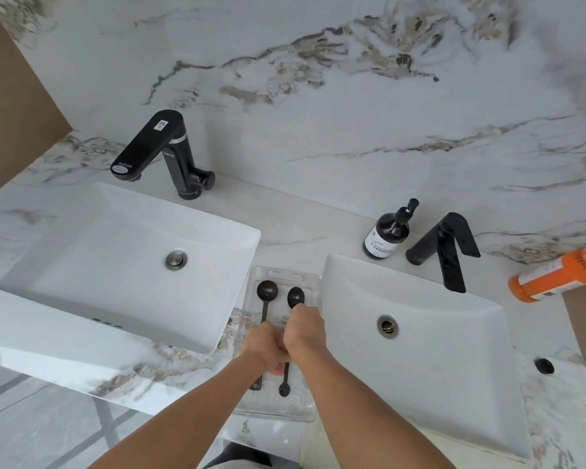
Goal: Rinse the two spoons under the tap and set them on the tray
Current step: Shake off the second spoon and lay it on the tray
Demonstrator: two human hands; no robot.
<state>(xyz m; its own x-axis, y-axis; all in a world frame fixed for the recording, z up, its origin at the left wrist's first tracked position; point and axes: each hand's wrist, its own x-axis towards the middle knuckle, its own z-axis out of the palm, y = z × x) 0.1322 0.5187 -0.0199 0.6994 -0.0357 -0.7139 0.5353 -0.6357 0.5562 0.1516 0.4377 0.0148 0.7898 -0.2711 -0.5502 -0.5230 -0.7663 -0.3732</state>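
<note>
Spoons lie side by side in the clear tray on the tabletop between two sinks: our left hand closes around the left spoon, our right hand around the right spoon. No water runs, so we judge this the pickup; next we lift both toward a tap.

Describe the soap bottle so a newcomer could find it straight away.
Start at the right-hand sink of the two white basins. Behind its back left corner, just left of the plain angular black tap, stands the soap bottle. It is dark, upright, with a black pump and white label, unlike the orange bottle lying at the right edge.
</note>
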